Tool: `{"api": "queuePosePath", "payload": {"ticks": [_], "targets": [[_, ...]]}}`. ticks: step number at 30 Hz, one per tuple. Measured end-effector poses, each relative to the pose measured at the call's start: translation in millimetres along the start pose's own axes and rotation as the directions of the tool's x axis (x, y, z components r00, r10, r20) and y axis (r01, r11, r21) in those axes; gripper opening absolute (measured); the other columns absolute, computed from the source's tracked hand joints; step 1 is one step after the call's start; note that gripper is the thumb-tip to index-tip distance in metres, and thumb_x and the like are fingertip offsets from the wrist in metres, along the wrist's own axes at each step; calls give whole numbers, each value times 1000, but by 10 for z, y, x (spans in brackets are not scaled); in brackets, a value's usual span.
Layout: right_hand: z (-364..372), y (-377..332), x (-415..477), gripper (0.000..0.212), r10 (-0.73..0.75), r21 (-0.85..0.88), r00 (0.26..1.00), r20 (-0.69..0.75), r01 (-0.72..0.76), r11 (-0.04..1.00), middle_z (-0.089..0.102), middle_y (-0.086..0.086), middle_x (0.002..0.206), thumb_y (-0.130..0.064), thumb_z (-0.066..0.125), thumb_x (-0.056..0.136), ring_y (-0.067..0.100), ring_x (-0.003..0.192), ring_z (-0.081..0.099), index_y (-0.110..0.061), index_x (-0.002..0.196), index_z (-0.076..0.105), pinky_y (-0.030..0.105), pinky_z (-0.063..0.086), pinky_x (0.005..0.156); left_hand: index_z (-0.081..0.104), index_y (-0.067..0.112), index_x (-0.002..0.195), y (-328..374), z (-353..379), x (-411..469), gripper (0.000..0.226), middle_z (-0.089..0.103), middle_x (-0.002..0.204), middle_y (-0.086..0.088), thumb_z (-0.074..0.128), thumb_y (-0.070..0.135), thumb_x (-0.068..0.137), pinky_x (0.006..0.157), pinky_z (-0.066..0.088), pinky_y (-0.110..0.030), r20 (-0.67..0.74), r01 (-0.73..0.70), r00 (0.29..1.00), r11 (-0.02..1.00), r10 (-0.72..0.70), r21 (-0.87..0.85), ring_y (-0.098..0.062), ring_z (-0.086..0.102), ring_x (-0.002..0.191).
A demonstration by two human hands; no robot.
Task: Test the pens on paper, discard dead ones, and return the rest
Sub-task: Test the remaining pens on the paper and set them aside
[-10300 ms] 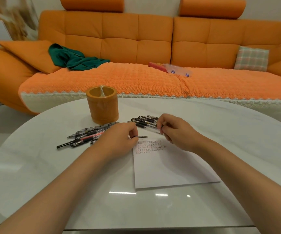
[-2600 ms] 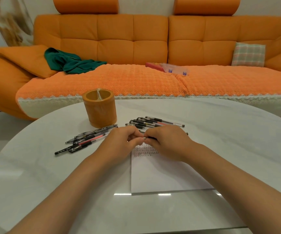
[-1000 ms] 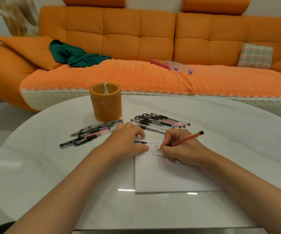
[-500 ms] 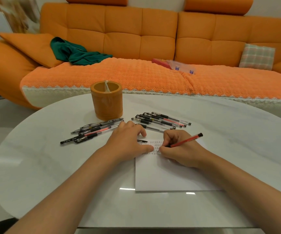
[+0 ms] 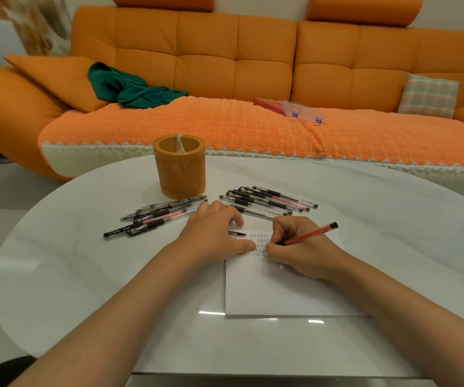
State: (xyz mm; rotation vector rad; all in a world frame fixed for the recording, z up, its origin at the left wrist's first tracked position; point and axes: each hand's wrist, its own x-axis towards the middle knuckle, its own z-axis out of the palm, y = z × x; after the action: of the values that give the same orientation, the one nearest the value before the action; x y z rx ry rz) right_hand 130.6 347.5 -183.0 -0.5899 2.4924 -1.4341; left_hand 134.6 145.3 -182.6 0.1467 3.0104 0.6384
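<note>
My right hand (image 5: 300, 247) grips a red pen (image 5: 311, 233) with its tip down on the white paper (image 5: 281, 291), among rows of small written marks. My left hand (image 5: 211, 236) lies on the paper's top left corner, and a black pen cap (image 5: 237, 234) sticks out from under its fingers. One group of several pens (image 5: 158, 216) lies left of my left hand. Another group of several pens (image 5: 267, 201) lies beyond the paper. An orange pen holder (image 5: 179, 166) stands upright behind the left group.
The round white table (image 5: 72, 275) has its curved edge close on the left. An orange sofa (image 5: 253, 79) runs along the far side, with a green cloth (image 5: 130, 88), clear plastic boxes (image 5: 300, 110) and a checked cushion (image 5: 427, 96) on it.
Ten seconds ago both hands handled a pen over the paper's top edge. My right hand then took up the red pen; in the last second it has stayed writing and the left hand has not moved.
</note>
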Motion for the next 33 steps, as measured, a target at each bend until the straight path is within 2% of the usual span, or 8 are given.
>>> {"api": "queuePosePath", "payload": {"ticks": [6, 12, 17, 22, 33], "targets": [[-9, 7, 1, 19, 1, -6, 1000, 31, -1, 1000, 61, 23, 64, 2, 68, 80, 22, 53, 56, 2, 69, 51, 34, 42, 51, 55, 39, 121, 3, 6, -3, 54, 48, 128, 9, 70, 66, 77, 99, 41, -35, 0, 3, 1000, 1000, -3, -4, -14, 36, 123], [4, 13, 11, 17, -2, -11, 1000, 10, 2, 1000, 61, 14, 61, 3, 68, 79, 18, 51, 59, 4, 71, 53, 30, 44, 49, 55, 39, 121, 2, 4, 6, 54, 48, 129, 9, 70, 66, 77, 99, 40, -34, -6, 5, 1000, 1000, -5, 5, -14, 36, 123], [5, 26, 4, 17, -9, -11, 1000, 12, 10, 1000, 60, 27, 68, 2, 67, 78, 22, 53, 57, 4, 72, 51, 34, 43, 51, 55, 40, 120, 2, 20, 1, 53, 49, 128, 9, 70, 66, 77, 100, 41, -35, -7, 3, 1000, 1000, -3, 2, -14, 36, 123], [5, 16, -4, 17, -18, -16, 1000, 13, 18, 1000, 63, 21, 67, 1, 69, 80, 17, 54, 57, 0, 71, 55, 29, 43, 50, 55, 40, 119, -10, 19, 6, 52, 48, 126, 11, 69, 66, 77, 99, 40, -35, -9, 1, 1000, 1000, -1, -3, -14, 36, 123], [5, 12, -2, 17, -2, 12, 999, 49, 2, 1000, 63, 21, 64, 1, 68, 81, 19, 53, 58, -1, 70, 55, 29, 44, 48, 55, 40, 121, 6, 3, 6, 52, 48, 129, 10, 70, 65, 77, 101, 39, -35, 1, 8, 1000, 1000, -8, -3, -14, 36, 123]]}}
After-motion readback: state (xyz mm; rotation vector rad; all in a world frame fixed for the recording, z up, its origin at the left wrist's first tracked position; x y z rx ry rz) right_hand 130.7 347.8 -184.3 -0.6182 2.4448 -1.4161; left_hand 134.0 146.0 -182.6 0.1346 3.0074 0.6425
